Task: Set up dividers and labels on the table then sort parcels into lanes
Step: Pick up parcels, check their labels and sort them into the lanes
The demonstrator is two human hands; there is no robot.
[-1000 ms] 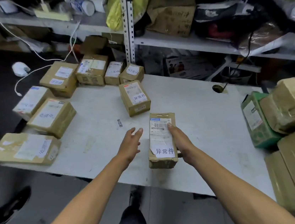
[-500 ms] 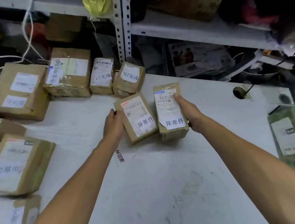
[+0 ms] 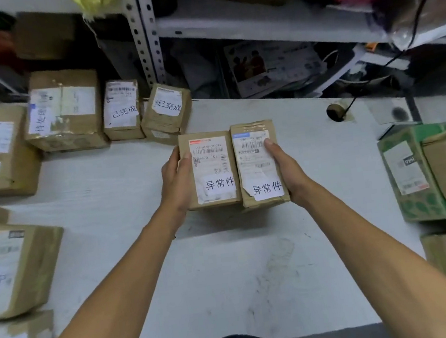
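Note:
Two small brown parcels lie side by side on the white table (image 3: 228, 266), each with a handwritten white label. My left hand (image 3: 174, 183) grips the left side of the left parcel (image 3: 210, 170), thumb on its top. On the right parcel (image 3: 258, 164), my right hand (image 3: 287, 172) holds the right side with the thumb over the barcode label. The two parcels touch along their long sides.
Two small labelled parcels (image 3: 122, 111) (image 3: 167, 111) and a larger box (image 3: 64, 109) line the table's back edge. More boxes stand along the left edge (image 3: 12, 267). A green parcel (image 3: 410, 174) and brown boxes pile up at the right. Metal shelving (image 3: 144, 38) rises behind.
My right hand carried its parcel from the table's front to the back beside the other one. My left hand took hold of that other parcel and straightened it against the first.

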